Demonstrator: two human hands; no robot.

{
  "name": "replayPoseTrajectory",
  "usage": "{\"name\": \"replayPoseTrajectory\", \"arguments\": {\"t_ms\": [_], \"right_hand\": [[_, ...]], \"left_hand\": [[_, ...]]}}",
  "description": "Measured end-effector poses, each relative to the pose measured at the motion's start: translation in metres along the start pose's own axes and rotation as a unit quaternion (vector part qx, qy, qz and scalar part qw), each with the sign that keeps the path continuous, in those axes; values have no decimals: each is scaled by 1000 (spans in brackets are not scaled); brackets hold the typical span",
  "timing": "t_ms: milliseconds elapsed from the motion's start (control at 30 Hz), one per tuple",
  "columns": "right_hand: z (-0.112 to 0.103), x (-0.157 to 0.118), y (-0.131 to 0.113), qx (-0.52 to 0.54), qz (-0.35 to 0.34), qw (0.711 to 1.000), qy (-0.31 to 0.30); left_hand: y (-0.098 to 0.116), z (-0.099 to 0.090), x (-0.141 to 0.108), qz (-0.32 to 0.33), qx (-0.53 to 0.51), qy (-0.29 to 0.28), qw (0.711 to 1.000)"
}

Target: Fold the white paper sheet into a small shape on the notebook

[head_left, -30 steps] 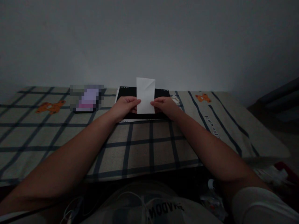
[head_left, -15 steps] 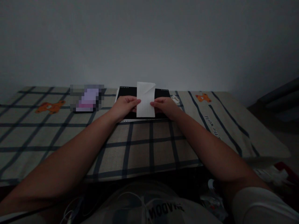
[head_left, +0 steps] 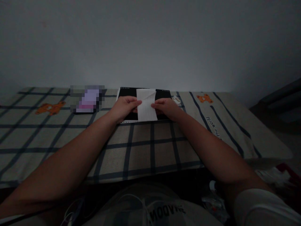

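Observation:
A folded piece of white paper (head_left: 146,106) is held between my two hands, over a flat black notebook-like pad (head_left: 162,93) with small white marks along its far edge. My left hand (head_left: 127,106) pinches the paper's left edge between thumb and fingers. On the opposite edge, my right hand (head_left: 166,107) has the same pinch. A diagonal fold line crosses the paper's upper right part. White sheet edges show under the black pad at its left and near sides.
A phone (head_left: 88,99) with a lit, blurred screen lies to the left. Small white scraps (head_left: 176,99) sit just right of the pad. The checked tablecloth (head_left: 141,153) covers the table, which meets a plain wall (head_left: 150,44) behind. Plastic bags (head_left: 215,204) are below at the right.
The paper has tipped flatter, its top edge now lower and its bottom edge slightly nearer me. Both hands keep their pinch and almost the same place.

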State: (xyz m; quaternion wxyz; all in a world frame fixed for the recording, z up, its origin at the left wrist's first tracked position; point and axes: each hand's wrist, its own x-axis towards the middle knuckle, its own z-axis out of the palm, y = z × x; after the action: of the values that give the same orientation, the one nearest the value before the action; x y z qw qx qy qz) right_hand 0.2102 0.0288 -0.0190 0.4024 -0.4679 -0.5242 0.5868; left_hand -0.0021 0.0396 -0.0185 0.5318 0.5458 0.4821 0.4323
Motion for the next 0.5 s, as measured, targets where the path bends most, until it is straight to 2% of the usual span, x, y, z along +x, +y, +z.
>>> {"name": "replayPoseTrajectory", "arguments": {"t_ms": [133, 333, 500], "right_hand": [[-1, -1, -1, -9, 13, 1000, -3], [0, -2, -2, -15, 23, 999, -25], [-1, -3, -3, -28, 27, 999, -31]], "left_hand": [[-2, 2, 1, -21, 3, -5, 1000], [-4, 3, 2, 29, -8, 34, 999], [-5, 3, 3, 10, -14, 44, 999]]}}
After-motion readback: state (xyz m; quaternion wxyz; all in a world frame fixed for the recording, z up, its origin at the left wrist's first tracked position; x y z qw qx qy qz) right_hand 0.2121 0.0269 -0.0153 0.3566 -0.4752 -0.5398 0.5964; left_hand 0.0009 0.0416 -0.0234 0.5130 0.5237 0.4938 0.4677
